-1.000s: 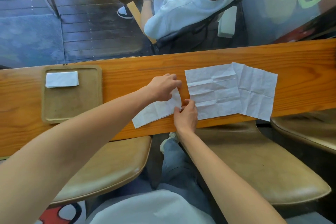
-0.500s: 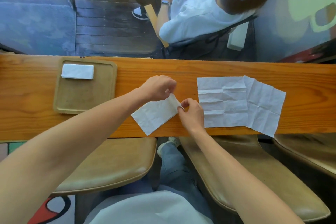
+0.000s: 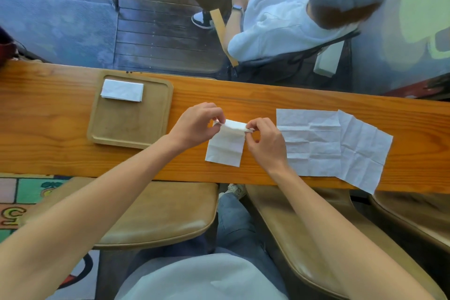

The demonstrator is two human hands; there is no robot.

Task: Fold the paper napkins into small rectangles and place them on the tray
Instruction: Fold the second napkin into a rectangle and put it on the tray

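The left hand (image 3: 194, 126) and the right hand (image 3: 266, 140) each pinch a far corner of a partly folded napkin (image 3: 226, 147), its far edge turned over between them and its near end lying on the wooden counter (image 3: 48, 134). To the left, a tray (image 3: 131, 126) holds one folded napkin (image 3: 122, 90) in its far left corner. To the right, two unfolded napkins (image 3: 309, 141) lie flat, overlapping.

Long orange-brown wooden worktop (image 3: 243, 97), wooden tray (image 3: 131, 129) lying toward its left, half-folded white napkin (image 3: 225, 147) with its lower edge resting near the middle, two unfolded napkins (image 3: 333, 146) overlapping flat on the right.
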